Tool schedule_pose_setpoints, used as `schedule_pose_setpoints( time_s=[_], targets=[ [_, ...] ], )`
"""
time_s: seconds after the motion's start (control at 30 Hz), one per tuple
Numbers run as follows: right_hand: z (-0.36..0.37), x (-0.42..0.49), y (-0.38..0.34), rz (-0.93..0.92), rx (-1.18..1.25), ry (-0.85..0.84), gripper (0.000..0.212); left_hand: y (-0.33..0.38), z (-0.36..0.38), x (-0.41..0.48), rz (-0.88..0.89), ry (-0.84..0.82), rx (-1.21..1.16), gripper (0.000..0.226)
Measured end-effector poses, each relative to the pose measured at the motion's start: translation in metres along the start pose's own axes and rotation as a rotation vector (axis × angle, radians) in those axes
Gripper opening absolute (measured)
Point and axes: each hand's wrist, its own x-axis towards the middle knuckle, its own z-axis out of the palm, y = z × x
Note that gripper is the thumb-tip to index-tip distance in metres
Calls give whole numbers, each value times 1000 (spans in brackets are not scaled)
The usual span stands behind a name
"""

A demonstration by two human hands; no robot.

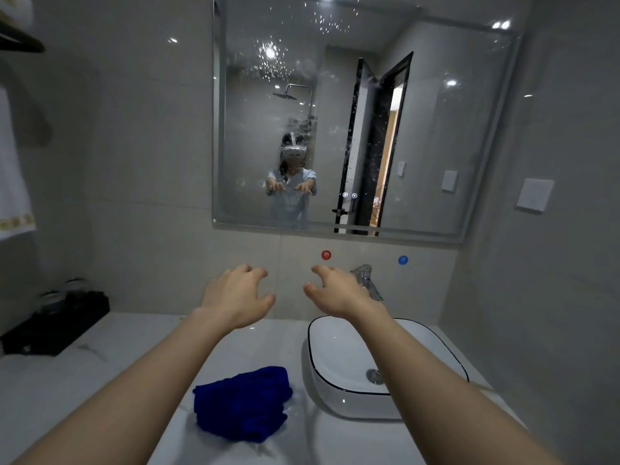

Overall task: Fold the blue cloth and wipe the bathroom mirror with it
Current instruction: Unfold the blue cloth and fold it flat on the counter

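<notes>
Both my hands hover empty, fingers spread — left hand [236, 295], right hand [339, 292] — above the bench [67, 391]; the blue cloth [242, 402] lies crumpled below, beside the basin [313, 350]. I should flatten it first — the spattered mirror [453, 146] waits.

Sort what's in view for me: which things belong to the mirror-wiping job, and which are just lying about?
Belongs to the job:
blue cloth, bunched on the counter
mirror, spotted with droplets
left hand and right hand, both empty

Just lying about:
white basin
faucet
black box
white towel
wall switch
</notes>
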Motion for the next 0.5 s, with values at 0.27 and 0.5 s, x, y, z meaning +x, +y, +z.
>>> schedule_pose_setpoints(
  time_s=[0.27, 0.5],
  targets=[
    [17, 61, 12, -29, 12, -26, 54, -6, 27, 50, -10, -23, -32, 54],
    [25, 124, 28, -53, 23, -45, 54, -6, 53, 105, -37, -27, -28, 53]
  ],
)
